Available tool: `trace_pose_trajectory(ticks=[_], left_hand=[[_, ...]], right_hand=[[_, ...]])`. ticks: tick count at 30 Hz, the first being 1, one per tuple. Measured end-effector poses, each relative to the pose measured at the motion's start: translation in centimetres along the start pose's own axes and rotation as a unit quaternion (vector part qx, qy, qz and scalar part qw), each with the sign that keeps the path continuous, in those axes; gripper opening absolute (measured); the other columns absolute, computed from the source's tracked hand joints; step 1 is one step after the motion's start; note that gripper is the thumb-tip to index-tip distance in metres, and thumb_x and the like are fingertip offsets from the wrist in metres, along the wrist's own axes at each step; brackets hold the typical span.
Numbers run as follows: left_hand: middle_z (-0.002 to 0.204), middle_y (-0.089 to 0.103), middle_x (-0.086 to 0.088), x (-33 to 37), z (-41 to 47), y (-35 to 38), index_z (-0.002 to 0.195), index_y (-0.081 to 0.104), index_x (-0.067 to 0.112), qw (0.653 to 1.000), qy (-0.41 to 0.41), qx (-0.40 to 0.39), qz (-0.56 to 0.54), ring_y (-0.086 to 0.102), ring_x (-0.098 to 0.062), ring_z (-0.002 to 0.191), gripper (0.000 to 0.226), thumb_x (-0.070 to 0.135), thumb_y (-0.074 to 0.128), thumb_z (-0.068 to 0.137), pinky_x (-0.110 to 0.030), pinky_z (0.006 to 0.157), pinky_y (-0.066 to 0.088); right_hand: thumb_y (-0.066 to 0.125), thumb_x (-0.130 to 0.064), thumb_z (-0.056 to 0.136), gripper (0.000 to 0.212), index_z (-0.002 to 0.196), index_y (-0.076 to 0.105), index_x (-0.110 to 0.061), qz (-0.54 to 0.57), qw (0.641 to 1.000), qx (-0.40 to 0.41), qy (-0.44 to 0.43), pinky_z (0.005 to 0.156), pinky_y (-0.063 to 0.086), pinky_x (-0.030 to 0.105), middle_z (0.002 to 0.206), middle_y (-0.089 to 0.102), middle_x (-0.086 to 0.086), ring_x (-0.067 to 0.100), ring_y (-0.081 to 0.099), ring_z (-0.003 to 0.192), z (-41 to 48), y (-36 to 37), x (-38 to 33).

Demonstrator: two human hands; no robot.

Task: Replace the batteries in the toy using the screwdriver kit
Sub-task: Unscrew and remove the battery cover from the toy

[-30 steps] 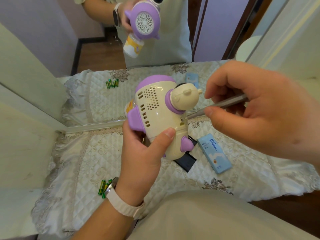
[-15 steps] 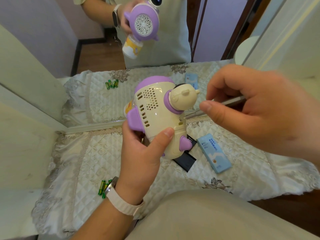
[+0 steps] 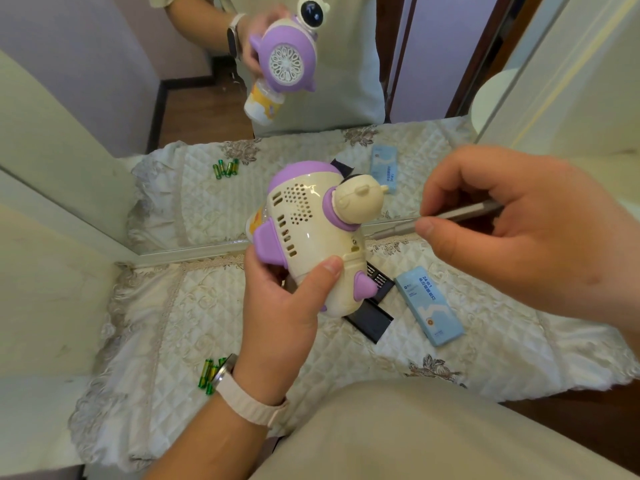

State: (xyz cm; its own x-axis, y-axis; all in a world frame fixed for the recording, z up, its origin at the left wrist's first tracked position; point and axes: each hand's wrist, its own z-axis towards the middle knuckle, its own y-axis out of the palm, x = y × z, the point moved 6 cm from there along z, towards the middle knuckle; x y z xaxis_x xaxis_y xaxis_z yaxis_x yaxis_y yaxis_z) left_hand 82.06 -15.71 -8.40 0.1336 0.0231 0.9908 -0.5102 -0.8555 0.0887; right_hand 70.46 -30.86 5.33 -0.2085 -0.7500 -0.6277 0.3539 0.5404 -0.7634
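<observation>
While the left hand gripped the toy in the air at mid-scene, thumb laid across its cream shell and fingers curled round the far side, the right hand pinched the screwdriver between thumb and bent fingers. A second earlier the tip had sat against the toy's right flank. Now it stood just to the right of the shell, apart from it, and the small screw by the seam lay uncovered. The thumb had also slid nearer along the shaft, and the toy had tipped a little, its head leaning further right.

Whether the screw had come loose was too small to tell. The withdrawal read either as a pause to check it or as a slip that called for reseating the tip. The cover looked closed, so the task was at an early stage.

Green batteries lay on the quilted cloth near-left, by the watch-bearing wrist. The black bit case and a blue box lay under and to the right of the toy, with a mirror standing at the far edge
</observation>
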Motion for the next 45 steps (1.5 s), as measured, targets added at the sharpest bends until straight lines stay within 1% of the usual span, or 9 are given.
trace_pose_trajectory(ticks=[4, 10, 17, 21, 24, 30, 36, 41, 45], left_hand=[[0.119, 0.066, -0.008, -0.9, 0.2, -0.4, 0.129, 0.051, 0.021, 1.000, -0.006, 0.028, 0.007, 0.067, -0.025, 0.106, 0.075, 0.044, 0.077, 0.062, -0.042, 0.083, 0.058], [0.119, 0.066, -0.011, -3.5, 0.6, -1.8, 0.125, 0.052, 0.019, 0.996, -0.044, 0.082, 0.002, 0.067, -0.027, 0.106, 0.075, 0.044, 0.079, 0.060, -0.040, 0.077, 0.058], [0.118, 0.064, -0.021, -5.5, 0.2, -3.0, 0.128, 0.050, 0.005, 0.991, -0.052, 0.122, 0.007, 0.067, -0.021, 0.095, 0.083, 0.044, 0.077, 0.060, -0.021, 0.062, 0.053], [0.119, 0.066, -0.018, -6.8, -0.8, -3.7, 0.127, 0.051, 0.008, 0.987, -0.065, 0.149, 0.021, 0.068, -0.024, 0.102, 0.081, 0.045, 0.078, 0.061, -0.026, 0.070, 0.056], [0.119, 0.066, -0.016, -7.6, -1.7, -4.3, 0.128, 0.051, 0.009, 0.983, -0.074, 0.169, 0.025, 0.067, -0.028, 0.106, 0.079, 0.045, 0.079, 0.062, -0.036, 0.079, 0.057], [0.115, 0.068, -0.015, -8.8, -3.7, -5.8, 0.124, 0.052, 0.009, 0.971, -0.096, 0.215, 0.040, 0.069, -0.024, 0.100, 0.079, 0.047, 0.077, 0.060, -0.033, 0.071, 0.055], [0.114, 0.068, -0.006, -9.7, -5.0, -7.1, 0.116, 0.053, 0.022, 0.963, -0.115, 0.239, 0.050, 0.069, -0.017, 0.100, 0.068, 0.049, 0.077, 0.057, -0.035, 0.079, 0.056], [0.114, 0.068, -0.001, -9.8, -5.7, -7.9, 0.112, 0.051, 0.031, 0.959, -0.117, 0.254, 0.051, 0.069, -0.012, 0.101, 0.063, 0.050, 0.077, 0.057, -0.038, 0.086, 0.057], [0.113, 0.068, 0.001, -9.8, -6.0, -7.8, 0.112, 0.051, 0.030, 0.958, -0.119, 0.257, 0.038, 0.069, -0.007, 0.097, 0.065, 0.051, 0.077, 0.056, -0.029, 0.076, 0.055]], right_hand=[[0.071, -0.029, 0.074, 0.009, 0.076, 0.064, -0.024, 0.101, 0.991, 0.008, 0.085, 0.045, 0.043, 0.017, 0.072, 0.065, -0.004, 0.009, 0.054, 0.052, -0.5, 0.8, 3.3], [0.071, -0.001, 0.080, 0.012, 0.090, 0.065, -0.005, 0.303, 0.918, -0.071, 0.248, 0.056, 0.050, 0.018, 0.065, 0.064, 0.004, 0.011, 0.060, 0.058, -2.7, 7.6, 11.6], [0.056, -0.006, 0.095, 0.017, 0.108, 0.065, -0.013, 0.291, 0.877, -0.180, 0.338, 0.072, 0.054, 0.025, 0.085, 0.070, 0.004, 0.011, 0.067, 0.073, -6.0, 17.1, 18.3], [0.050, -0.012, 0.098, 0.012, 0.105, 0.059, -0.014, 0.271, 0.864, -0.220, 0.363, 0.078, 0.057, 0.030, 0.089, 0.068, 0.008, 0.015, 0.068, 0.079, -7.1, 21.5, 19.7], [0.054, -0.023, 0.094, 0.007, 0.093, 0.059, -0.020, 0.175, 0.893, -0.246, 0.333, 0.074, 0.053, 0.031, 0.087, 0.068, 0.002, 0.014, 0.065, 0.081, -7.2, 23.7, 19.8], [0.060, -0.029, 0.084, 0.011, 0.079, 0.056, -0.021, 0.021, 0.933, -0.274, 0.231, 0.063, 0.043, 0.034, 0.077, 0.058, -0.001, 0.016, 0.055, 0.070, -6.8, 27.7, 19.5], [0.050, -0.037, 0.090, 0.021, 0.077, 0.047, -0.021, -0.123, 0.928, -0.313, 0.162, 0.056, 0.035, 0.031, 0.073, 0.050, -0.006, 0.020, 0.050, 0.068, -7.1, 30.3, 19.6], [0.047, -0.039, 0.092, 0.022, 0.079, 0.046, -0.022, -0.176, 0.918, -0.335, 0.114, 0.058, 0.042, 0.031, 0.072, 0.049, -0.005, 0.021, 0.050, 0.067, -7.3, 31.1, 19.4], [0.047, -0.045, 0.091, 0.027, 0.078, 0.048, -0.021, -0.185, 0.924, -0.318, 0.103, 0.059, 0.042, 0.031, 0.072, 0.053, -0.005, 0.021, 0.054, 0.069, -6.3, 30.4, 18.8]])
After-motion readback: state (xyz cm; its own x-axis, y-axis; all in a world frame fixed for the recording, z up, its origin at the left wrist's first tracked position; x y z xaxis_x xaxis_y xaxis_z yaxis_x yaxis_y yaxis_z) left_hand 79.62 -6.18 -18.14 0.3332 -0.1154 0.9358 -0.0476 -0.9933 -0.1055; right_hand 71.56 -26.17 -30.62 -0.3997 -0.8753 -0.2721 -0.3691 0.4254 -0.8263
